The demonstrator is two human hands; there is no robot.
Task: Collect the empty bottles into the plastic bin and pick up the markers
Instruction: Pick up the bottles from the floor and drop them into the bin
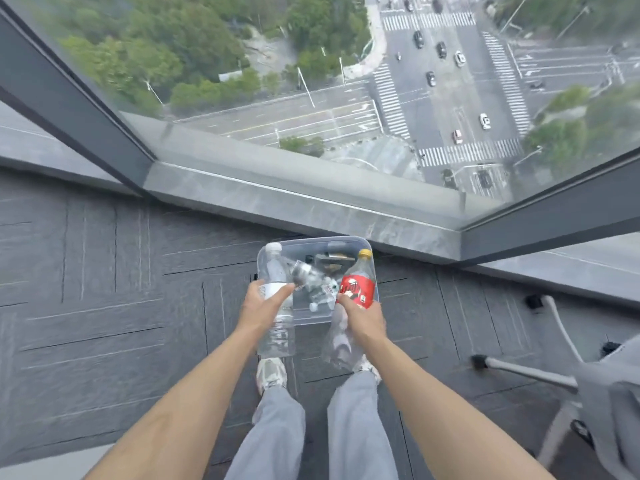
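My left hand point(260, 308) grips a clear water bottle point(277, 332) with a white cap around its middle. My right hand point(363, 318) grips a clear soda bottle point(356, 287) with a red label and a yellow cap. Both bottles are held above the near edge of a clear plastic bin point(346, 241) that stands on the floor by the window sill. Inside the bin lie several crushed clear bottles point(318, 289). No markers are visible.
Grey carpet tiles cover the floor. A stone window sill point(311, 206) and floor-to-ceiling glass run just behind the bin. An office chair base point(540, 372) with castors stands at the right. My feet point(272, 374) are directly below the bottles.
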